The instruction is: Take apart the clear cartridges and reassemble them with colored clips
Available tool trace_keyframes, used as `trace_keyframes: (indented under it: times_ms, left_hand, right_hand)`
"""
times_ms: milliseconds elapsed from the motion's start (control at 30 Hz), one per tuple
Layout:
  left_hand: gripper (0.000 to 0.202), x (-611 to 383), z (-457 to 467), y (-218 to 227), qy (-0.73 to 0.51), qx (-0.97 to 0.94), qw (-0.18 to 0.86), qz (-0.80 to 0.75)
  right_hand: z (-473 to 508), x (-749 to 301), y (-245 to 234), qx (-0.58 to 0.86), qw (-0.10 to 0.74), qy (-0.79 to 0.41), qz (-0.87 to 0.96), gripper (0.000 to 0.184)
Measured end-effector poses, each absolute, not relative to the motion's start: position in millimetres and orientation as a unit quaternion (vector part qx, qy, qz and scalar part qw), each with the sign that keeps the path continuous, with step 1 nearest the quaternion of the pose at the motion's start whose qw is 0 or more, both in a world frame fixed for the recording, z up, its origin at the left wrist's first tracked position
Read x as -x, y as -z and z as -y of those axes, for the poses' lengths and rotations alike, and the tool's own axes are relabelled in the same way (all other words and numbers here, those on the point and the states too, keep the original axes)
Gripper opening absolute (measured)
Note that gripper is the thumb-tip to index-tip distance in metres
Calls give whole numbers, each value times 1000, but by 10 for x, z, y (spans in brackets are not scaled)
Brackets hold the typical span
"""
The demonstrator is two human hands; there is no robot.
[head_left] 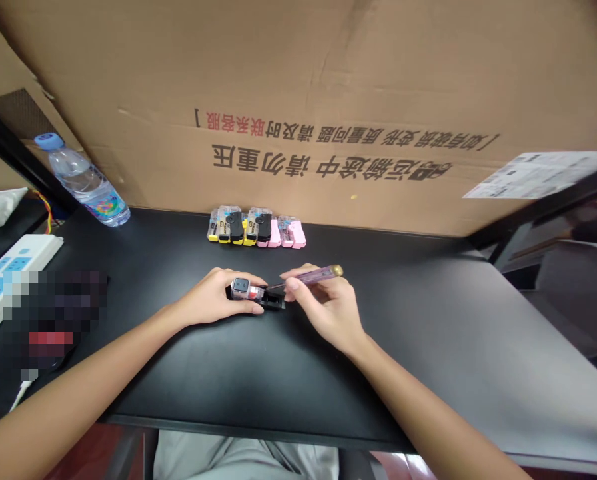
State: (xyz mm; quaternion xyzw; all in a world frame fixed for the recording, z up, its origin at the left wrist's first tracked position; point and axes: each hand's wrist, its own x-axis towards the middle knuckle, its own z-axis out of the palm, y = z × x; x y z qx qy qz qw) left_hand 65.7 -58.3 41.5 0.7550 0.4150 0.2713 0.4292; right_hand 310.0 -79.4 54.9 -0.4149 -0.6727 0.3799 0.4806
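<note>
A small ink cartridge (246, 291) with a clear body and a black end is gripped between the thumb and fingers of the left hand (213, 298), near the middle of a black desk (403, 333). A translucent purple screwdriver (313, 275) with a gold end is pinched narrowly in the right hand (323, 308), and its thin shaft is brought to the cartridge, apparently touching it. Farther along the desk, a row of yellow, black and pink ink cartridges (256, 227) is lined up against a printed cardboard sheet (328, 87). A water bottle (86, 183) is leaned at the far left, above a white power strip (8, 280).
</note>
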Motion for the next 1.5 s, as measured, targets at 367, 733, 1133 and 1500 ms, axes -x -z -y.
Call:
trace_keyframes:
  times_ms: [367,733,1133,1500]
  left_hand:
    - [42,-643,550,-414,-287,-739,425,-438]
    - [41,-647,549,-397,-298,-738,416,-440]
    - [56,-622,532,-407,-292,-734,400,-465]
    - [39,-615,555,-448,-330,-743,374,-445]
  right_hand:
    - [807,-3133,-518,374,436,-378,726,18]
    - [805,-3087,-520,387,425,-373,728,22]
    - [804,-3083,-520,413,469,-366,690,27]
    - [729,-3185,-486,448,490,-283,692,27]
